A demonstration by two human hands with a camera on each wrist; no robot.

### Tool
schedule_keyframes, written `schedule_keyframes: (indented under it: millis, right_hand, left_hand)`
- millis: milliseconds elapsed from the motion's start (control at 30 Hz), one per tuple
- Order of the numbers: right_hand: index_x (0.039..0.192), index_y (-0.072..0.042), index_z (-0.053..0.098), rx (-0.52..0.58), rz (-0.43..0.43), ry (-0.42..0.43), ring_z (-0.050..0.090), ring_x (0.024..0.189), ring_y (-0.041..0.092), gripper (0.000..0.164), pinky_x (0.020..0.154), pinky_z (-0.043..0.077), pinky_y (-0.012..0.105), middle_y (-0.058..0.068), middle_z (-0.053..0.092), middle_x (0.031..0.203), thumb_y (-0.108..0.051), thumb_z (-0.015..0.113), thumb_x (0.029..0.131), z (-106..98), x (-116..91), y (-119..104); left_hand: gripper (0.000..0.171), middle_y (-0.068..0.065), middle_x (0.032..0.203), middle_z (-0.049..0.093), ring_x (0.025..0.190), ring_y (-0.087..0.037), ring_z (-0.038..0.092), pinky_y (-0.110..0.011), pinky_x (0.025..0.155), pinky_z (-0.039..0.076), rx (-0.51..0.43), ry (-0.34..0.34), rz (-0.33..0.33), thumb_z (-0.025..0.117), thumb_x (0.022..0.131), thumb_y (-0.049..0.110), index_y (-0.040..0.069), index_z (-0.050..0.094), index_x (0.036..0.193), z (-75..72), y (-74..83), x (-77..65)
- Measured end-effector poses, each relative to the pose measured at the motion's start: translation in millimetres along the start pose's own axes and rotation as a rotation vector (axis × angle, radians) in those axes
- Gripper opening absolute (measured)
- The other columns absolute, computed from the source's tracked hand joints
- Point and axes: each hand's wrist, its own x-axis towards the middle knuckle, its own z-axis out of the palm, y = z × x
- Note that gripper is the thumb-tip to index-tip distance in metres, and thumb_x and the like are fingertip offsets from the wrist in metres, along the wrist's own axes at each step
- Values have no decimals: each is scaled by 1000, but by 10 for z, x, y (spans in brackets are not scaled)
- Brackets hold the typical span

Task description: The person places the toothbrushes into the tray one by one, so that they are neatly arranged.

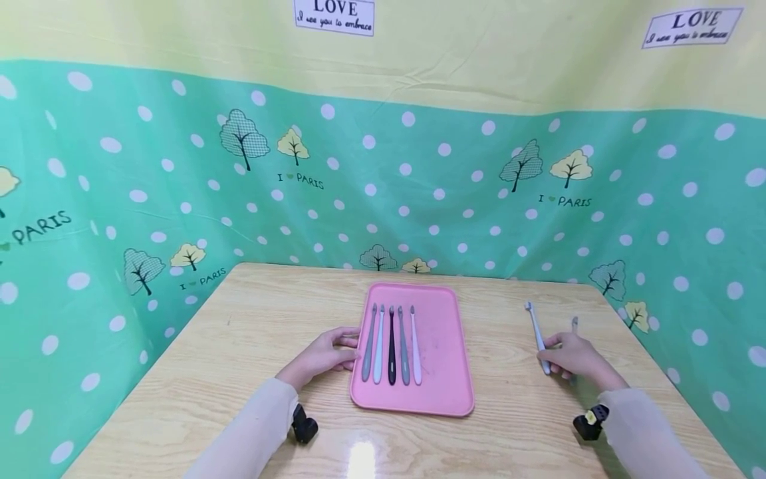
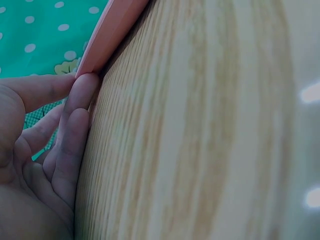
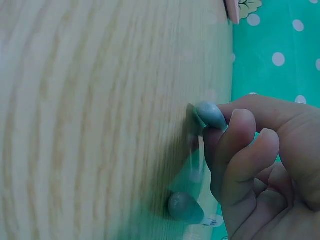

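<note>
My left hand [image 1: 326, 352] pinches the left rim of a pink tray [image 1: 443, 346] between thumb and fingertips; the left wrist view shows the tray's edge [image 2: 107, 37] at those fingertips. Several toothbrushes lie side by side on the tray, heads away from me: greys, a light blue one [image 1: 379, 346], a black one [image 1: 391, 346] and a pale one [image 1: 415, 346]. Right of the tray, my right hand [image 1: 577, 356] pinches a light blue toothbrush [image 1: 535, 326] low on its handle. Another toothbrush, with a grey head [image 1: 574, 323], lies partly hidden beneath that hand; its rounded handle end [image 3: 184, 207] shows in the right wrist view.
The wooden table [image 1: 251, 313] carries everything. A green and yellow dotted curtain [image 1: 407, 186] hangs along its back and sides. A black wrist camera sits at each sleeve, the left one [image 1: 304, 424] close over the table.
</note>
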Motion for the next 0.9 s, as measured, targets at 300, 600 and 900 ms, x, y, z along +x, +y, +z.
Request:
schedule_keyframes:
  millis: [300, 600, 900]
  right_hand:
    - [131, 15, 48, 93, -42, -46, 52, 53, 13, 50, 48, 46, 23, 6, 60, 67, -15, 65, 95, 58, -38, -183]
    - [133, 20, 43, 309, -113, -164, 58, 64, 13, 55, 56, 55, 25, 9, 62, 78, -15, 64, 97, 195, -72, -367]
    - [133, 18, 43, 412, -137, -244, 59, 64, 10, 55, 59, 57, 23, 9, 62, 78, -16, 66, 97, 368, -34, -511]
  left_hand:
    - [61, -14, 120, 58, 80, -21, 69, -34, 73, 58, 21, 7, -4, 70, 94, 15, 5, 46, 149, 10, 20, -6]
    - [59, -13, 118, 60, 79, -21, 70, -34, 70, 59, 14, 15, -18, 70, 94, 14, 6, 48, 148, 0, -25, 43]
    - [61, -14, 119, 59, 79, -21, 70, -34, 70, 58, 15, 7, -8, 71, 93, 14, 6, 47, 148, -1, -53, 63]
